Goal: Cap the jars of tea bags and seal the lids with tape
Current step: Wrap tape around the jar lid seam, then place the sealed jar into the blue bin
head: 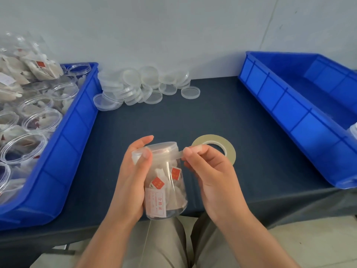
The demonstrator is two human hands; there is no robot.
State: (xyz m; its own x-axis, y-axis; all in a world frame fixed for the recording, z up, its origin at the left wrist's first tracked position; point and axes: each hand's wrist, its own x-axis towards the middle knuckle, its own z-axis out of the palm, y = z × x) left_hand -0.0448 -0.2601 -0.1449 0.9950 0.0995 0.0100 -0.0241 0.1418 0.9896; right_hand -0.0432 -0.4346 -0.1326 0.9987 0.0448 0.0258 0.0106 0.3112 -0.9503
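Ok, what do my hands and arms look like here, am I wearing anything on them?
Left hand and right hand are both bare: no gloves, rings, watch or wristbands. No sleeves show anywhere along the arms. Nails are short and unpainted. Below them, the trousers are light khaki.

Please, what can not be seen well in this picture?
Head view only.
1. Left side of jar: covered by left hand.
2. Part of tape roll: behind right hand.
3. Text on label: too small, blurred.
4. Much of left bin: cut by left edge.
5. Contents of right bin: cut by right edge.
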